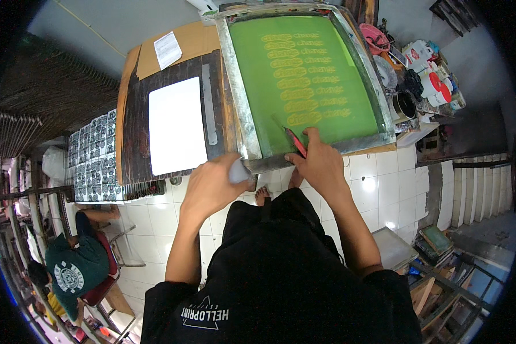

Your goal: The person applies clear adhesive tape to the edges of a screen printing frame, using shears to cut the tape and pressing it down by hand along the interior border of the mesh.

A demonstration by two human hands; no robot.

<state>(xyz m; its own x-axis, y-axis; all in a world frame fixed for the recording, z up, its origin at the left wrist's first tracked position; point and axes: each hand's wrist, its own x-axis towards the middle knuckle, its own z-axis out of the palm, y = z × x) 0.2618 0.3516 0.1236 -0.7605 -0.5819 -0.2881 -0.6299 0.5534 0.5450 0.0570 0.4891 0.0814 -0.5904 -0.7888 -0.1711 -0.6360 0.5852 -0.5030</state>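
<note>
A screen-printing frame (243, 94) with green mesh lies on the table in front of me, with yellowish lettering repeated in rows down its middle. My right hand (321, 166) is over the frame's near edge, fingers closed round a red cutter knife (296, 143). The knife's dark, thin end points up and left over the mesh. At the near left corner, my left hand (212, 182) grips a whitish, translucent roll of tape (238, 171), partly hidden by the fingers. Left of the frame lies a blank white sheet (178, 126) on a dark board.
A metal ruler (209, 106) lies beside the sheet, and cardboard (198, 43) lies behind it. Tubs and bottles (430, 80) crowd the right side. Printed sheets (92, 157) lie on a rack at left. A person in a green shirt (77, 266) sits at lower left.
</note>
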